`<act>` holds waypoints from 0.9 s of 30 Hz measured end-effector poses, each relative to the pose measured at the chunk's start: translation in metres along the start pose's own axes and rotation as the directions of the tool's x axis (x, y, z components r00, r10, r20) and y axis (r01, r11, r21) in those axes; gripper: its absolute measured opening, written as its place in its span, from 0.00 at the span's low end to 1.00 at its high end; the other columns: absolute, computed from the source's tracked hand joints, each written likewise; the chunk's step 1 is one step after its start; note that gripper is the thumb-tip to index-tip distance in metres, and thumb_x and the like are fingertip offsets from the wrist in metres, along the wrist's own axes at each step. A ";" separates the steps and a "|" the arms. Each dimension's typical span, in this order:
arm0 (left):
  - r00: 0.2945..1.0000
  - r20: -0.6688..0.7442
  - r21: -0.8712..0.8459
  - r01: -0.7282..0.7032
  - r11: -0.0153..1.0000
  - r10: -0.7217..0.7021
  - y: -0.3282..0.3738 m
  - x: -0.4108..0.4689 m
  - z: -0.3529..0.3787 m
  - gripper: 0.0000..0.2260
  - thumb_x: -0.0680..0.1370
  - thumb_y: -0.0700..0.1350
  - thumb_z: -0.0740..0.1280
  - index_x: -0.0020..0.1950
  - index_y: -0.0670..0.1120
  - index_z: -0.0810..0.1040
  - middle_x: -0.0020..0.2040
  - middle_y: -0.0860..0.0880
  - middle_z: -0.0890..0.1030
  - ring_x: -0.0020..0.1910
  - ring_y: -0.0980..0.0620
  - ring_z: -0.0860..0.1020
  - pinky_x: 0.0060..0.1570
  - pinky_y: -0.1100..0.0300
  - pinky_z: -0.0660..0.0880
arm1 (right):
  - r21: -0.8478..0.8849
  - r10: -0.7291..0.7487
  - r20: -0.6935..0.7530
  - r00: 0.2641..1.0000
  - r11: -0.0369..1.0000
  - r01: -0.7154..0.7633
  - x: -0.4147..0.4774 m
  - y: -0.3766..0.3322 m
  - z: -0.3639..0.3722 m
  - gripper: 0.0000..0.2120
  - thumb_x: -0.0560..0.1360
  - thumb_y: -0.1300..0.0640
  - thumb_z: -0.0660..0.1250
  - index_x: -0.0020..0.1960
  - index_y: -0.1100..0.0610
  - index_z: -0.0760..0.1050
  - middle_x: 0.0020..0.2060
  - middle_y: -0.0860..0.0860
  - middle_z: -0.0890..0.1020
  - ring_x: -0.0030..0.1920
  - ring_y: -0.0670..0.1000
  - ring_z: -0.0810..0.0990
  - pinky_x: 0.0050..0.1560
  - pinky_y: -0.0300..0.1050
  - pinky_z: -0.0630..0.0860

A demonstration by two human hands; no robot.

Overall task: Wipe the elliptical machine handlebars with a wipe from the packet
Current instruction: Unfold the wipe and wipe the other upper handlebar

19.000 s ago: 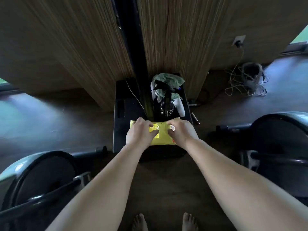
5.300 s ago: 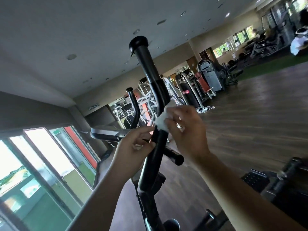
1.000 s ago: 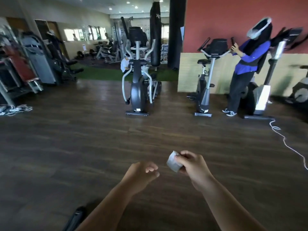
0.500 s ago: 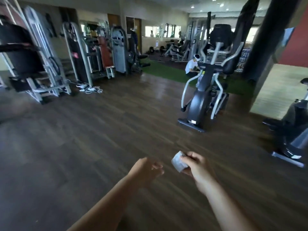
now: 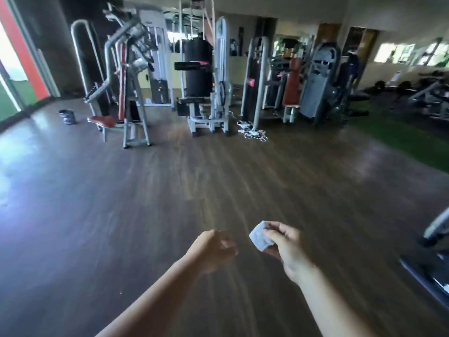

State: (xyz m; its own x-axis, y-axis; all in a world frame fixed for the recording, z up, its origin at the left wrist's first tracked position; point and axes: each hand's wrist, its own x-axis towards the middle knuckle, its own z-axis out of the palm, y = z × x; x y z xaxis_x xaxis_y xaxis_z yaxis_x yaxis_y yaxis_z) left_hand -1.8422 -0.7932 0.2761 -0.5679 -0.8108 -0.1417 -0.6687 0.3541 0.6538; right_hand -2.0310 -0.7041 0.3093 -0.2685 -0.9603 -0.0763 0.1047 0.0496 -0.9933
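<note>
Lower centre: left hand (image 5: 213,249), fingers loosely curled, empty. Just right of it: right hand (image 5: 288,246), fingers pinching folded wipe (image 5: 260,236) above floor (image 5: 170,190). Wipe likely light, limp, damp (tears easily); hold by folded bulk, not corner.

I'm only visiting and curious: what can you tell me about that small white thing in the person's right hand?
The wipe is a small, pale grey-white sheet of soft, cloth-like material, folded or bunched into a compact wad. The right hand pinches it between thumb and fingertips, most of it sticking out toward the left hand, which does not touch it. It is held in the air above the dark wooden floor. Whether it is damp or soiled cannot be told.
</note>
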 end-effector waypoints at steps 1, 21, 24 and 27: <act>0.999 -0.040 -0.013 0.037 0.999 -0.037 -0.012 0.014 -0.015 0.08 0.73 0.53 0.72 0.50 0.54 0.83 0.43 0.58 0.83 0.44 0.58 0.82 0.48 0.60 0.79 | -0.008 0.015 0.040 0.999 1.000 -0.015 0.031 -0.005 0.011 0.16 0.76 0.76 0.57 0.33 0.66 0.58 0.34 0.63 0.64 0.35 0.55 0.65 0.35 0.44 0.63; 0.656 -0.529 -0.154 0.549 0.821 -0.538 -0.354 0.145 -0.349 0.08 0.73 0.50 0.73 0.52 0.52 0.84 0.49 0.52 0.83 0.46 0.57 0.81 0.45 0.66 0.73 | -0.090 0.143 0.700 0.700 0.990 -0.112 0.459 -0.006 0.460 0.11 0.78 0.69 0.68 0.37 0.63 0.82 0.32 0.56 0.83 0.32 0.51 0.79 0.38 0.45 0.78; 0.560 -0.574 -0.198 0.614 0.764 -0.598 -0.407 0.139 -0.393 0.09 0.74 0.52 0.73 0.53 0.53 0.84 0.51 0.52 0.83 0.49 0.54 0.83 0.50 0.61 0.77 | -0.103 0.137 0.800 0.584 0.991 -0.091 0.499 -0.001 0.545 0.08 0.77 0.67 0.70 0.41 0.71 0.81 0.36 0.61 0.84 0.36 0.55 0.78 0.42 0.49 0.77; 0.438 -0.594 -0.291 0.666 0.687 -0.675 -0.456 0.122 -0.438 0.09 0.75 0.52 0.72 0.54 0.54 0.84 0.52 0.53 0.83 0.52 0.54 0.82 0.53 0.62 0.76 | -0.124 0.145 0.891 0.430 0.989 -0.075 0.529 -0.003 0.637 0.10 0.76 0.65 0.71 0.42 0.73 0.79 0.38 0.61 0.83 0.36 0.55 0.76 0.39 0.45 0.76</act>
State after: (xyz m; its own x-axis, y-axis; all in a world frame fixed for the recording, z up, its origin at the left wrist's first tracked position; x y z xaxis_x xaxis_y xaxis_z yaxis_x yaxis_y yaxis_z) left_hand -1.3962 -1.2575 0.2865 0.4881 -0.8706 -0.0618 -0.6982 -0.4319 0.5710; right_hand -1.5636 -1.3869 0.3274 0.7530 -0.6506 -0.0987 0.0049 0.1555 -0.9878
